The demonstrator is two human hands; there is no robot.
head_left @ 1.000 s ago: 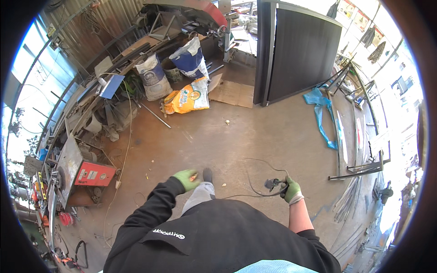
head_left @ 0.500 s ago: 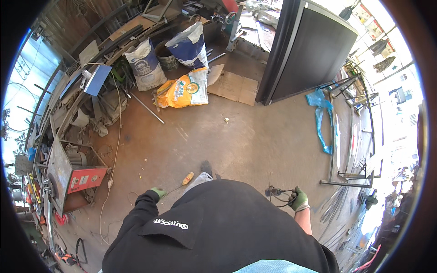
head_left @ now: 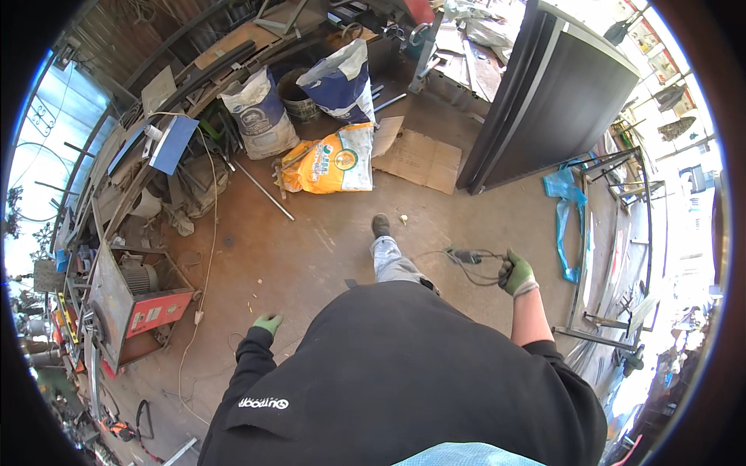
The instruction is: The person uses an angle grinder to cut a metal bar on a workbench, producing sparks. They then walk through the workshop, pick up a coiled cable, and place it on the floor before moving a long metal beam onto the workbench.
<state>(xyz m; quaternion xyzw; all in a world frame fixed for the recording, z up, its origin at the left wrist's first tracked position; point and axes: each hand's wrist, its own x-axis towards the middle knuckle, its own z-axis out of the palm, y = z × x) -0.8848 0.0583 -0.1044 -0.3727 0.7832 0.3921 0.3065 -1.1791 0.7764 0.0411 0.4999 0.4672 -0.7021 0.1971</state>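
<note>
My right hand [head_left: 517, 273], in a green glove, is closed round a dark looped cable [head_left: 486, 281]. At the cable's far side hangs a small dark tool with a greenish body [head_left: 465, 255]; its kind is too small to make out. My left hand [head_left: 268, 322], also gloved in green, is low at my left side, above the floor. Its fingers are too small to read, and nothing plainly shows in it. Part of the floor beside it is hidden by my dark top. One shoe [head_left: 381, 225] is stretched out ahead of me.
Ahead lie an orange-and-white bag [head_left: 334, 161], blue-and-white sacks [head_left: 260, 116] and flat cardboard [head_left: 420, 159]. A large dark panel [head_left: 556, 101] stands at right, near blue plastic [head_left: 571, 233] and a metal frame [head_left: 649, 233]. A red-fronted machine [head_left: 159, 311] and a pale cord [head_left: 203, 299] are left.
My foot has come forward. My right hand has risen with the cable and dark tool. The wooden-handled tool seen near my left hand is out of sight.
</note>
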